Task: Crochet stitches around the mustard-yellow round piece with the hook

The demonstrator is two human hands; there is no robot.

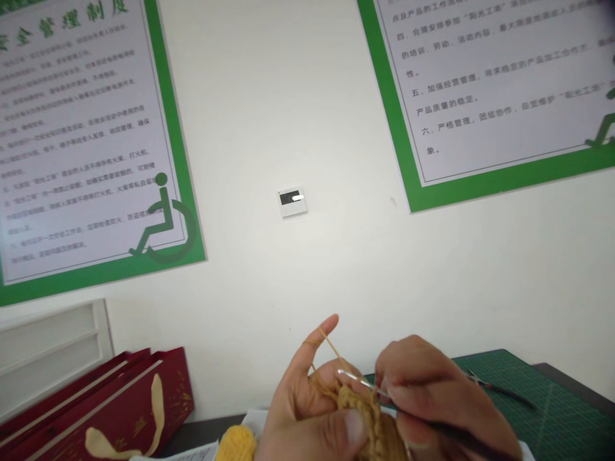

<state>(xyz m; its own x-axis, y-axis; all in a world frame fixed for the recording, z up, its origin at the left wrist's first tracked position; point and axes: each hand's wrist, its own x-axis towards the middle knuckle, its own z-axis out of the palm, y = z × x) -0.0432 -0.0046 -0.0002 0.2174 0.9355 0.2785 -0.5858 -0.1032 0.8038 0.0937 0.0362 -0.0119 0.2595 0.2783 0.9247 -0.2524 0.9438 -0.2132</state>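
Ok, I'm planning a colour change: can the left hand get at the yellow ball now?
Probably not freely: the yellow ball lies near the left hand with nothing visibly between, but that hand grips the tan crochet piece, with yarn looped round its raised finger.

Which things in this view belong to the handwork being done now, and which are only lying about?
In use:
crochet hook, in the right hand
tan crocheted piece, in the left hand
tan yarn, over a raised left finger

Lying about:
red bags
green mat
dark-handled tool on it
yellow ball, probably; no link to the work shows
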